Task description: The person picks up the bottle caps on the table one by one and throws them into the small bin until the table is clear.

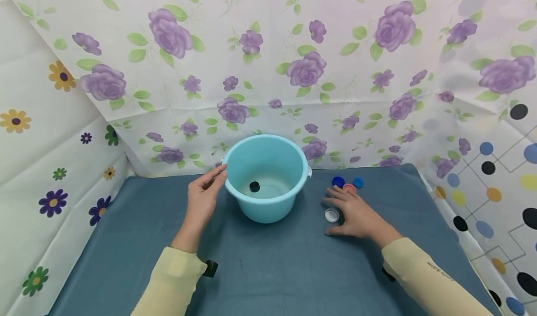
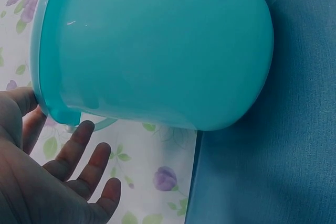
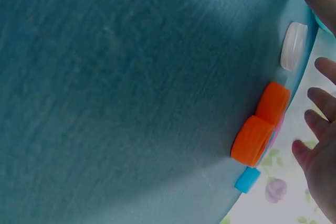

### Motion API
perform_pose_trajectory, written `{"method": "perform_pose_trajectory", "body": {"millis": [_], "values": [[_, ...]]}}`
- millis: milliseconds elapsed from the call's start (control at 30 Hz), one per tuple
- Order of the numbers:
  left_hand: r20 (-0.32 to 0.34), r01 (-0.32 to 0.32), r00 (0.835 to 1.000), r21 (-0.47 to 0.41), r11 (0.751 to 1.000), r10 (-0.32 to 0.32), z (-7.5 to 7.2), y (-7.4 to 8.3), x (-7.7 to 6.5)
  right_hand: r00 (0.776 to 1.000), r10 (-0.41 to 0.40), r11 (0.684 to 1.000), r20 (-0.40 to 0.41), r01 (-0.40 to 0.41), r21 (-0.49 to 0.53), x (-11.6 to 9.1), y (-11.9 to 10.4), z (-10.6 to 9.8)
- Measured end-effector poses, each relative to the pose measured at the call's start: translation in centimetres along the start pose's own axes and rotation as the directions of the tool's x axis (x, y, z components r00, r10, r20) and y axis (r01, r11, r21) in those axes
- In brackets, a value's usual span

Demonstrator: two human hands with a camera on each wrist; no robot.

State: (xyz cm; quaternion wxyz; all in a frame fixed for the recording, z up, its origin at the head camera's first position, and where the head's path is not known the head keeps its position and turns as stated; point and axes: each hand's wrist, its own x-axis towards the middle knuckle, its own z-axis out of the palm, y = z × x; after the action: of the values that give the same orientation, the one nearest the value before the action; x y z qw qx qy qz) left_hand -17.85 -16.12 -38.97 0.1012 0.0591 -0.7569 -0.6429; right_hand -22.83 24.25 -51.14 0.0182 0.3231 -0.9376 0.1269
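A light blue bucket (image 1: 268,211) stands upright on the blue cloth. My left hand (image 1: 202,199) pinches its left rim with thumb and forefinger, the other fingers spread outside the wall. Inside the bucket lies a black bottle cap (image 1: 254,186). My right hand (image 1: 356,213) hovers with fingers spread over a group of bottle caps and holds nothing. Between thumb and fingers is a white cap (image 1: 331,215). Beyond the fingertips lie a dark blue cap (image 1: 338,181), a light blue cap (image 1: 358,182) and a pinkish-red cap (image 1: 349,188). Two orange caps (image 3: 252,140) show in the right wrist view; the hand hides them in the head view.
Blue cloth (image 1: 285,269) covers the table. A white sheet with purple flowers (image 1: 251,73) hangs right behind the bucket. Patterned sheets also close off the left side (image 1: 42,167) and the right side (image 1: 503,176). The bucket's right handle joint (image 1: 309,171) sticks out towards the caps.
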Motion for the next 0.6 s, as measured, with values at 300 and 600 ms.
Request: {"method": "perform_pose_trajectory", "body": {"millis": [300, 600], "values": [[-0.005, 0.003, 1.000, 0.002, 1.000, -0.003, 0.03, 0.08, -0.07, 0.989, 0.088, 0.992, 0.118, -0.098, 0.080, 0.41, -0.78, -0.01], [-0.003, 0.007, 1.000, 0.006, 1.000, -0.007, 0.09, 0.06, 0.01, 0.985, 0.109, 0.988, 0.130, -0.122, 0.095, 0.57, -0.59, -0.03]]}}
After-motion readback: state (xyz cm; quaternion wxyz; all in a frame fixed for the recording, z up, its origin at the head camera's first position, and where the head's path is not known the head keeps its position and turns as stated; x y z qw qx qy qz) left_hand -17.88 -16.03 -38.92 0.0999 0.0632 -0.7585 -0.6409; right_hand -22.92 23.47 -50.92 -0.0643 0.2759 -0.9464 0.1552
